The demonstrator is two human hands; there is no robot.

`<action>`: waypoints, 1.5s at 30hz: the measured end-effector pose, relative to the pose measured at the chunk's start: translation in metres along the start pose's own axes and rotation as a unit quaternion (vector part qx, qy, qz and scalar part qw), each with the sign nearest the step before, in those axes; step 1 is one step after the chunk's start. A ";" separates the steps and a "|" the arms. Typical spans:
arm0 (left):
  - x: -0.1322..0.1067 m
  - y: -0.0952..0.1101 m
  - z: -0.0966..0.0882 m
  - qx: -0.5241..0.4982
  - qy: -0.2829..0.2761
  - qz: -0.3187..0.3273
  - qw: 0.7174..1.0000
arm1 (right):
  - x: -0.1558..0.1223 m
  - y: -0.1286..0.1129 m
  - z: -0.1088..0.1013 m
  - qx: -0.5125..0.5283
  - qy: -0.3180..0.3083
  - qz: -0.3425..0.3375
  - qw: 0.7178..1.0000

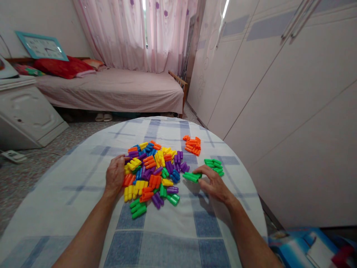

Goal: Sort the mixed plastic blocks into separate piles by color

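Observation:
A mixed pile of plastic blocks (152, 171) in yellow, purple, orange, green and blue lies in the middle of a round table (83, 178) covered with a checked cloth. My left hand (115, 175) rests on the pile's left edge with its fingers curled against yellow blocks. My right hand (213, 182) pinches a green block piece (192, 176) just right of the pile. A small group of green blocks (214, 166) lies beyond my right hand. A separate group of orange blocks (192, 145) lies farther back.
A bed (111, 89) with red pillows stands behind the table under pink curtains. White wardrobe doors (279, 111) line the right side. A white cabinet (25, 115) stands at the left, and a blue box (304, 245) sits at the lower right.

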State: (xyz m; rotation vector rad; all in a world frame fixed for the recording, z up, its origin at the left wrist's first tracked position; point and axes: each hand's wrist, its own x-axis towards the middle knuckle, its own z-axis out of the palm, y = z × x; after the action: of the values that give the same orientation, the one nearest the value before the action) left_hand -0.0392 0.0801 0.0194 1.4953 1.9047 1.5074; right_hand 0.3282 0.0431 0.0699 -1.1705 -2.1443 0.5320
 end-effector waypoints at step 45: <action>0.001 -0.007 0.004 -0.065 0.072 -0.029 0.995 | 0.040 0.014 0.065 0.087 0.290 0.213 0.929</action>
State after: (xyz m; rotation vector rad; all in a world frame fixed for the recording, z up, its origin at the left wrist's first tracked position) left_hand -0.0403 0.0834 0.0125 1.2974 1.8702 1.7181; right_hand 0.2751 0.0812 0.0281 -1.4770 -1.3224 0.4698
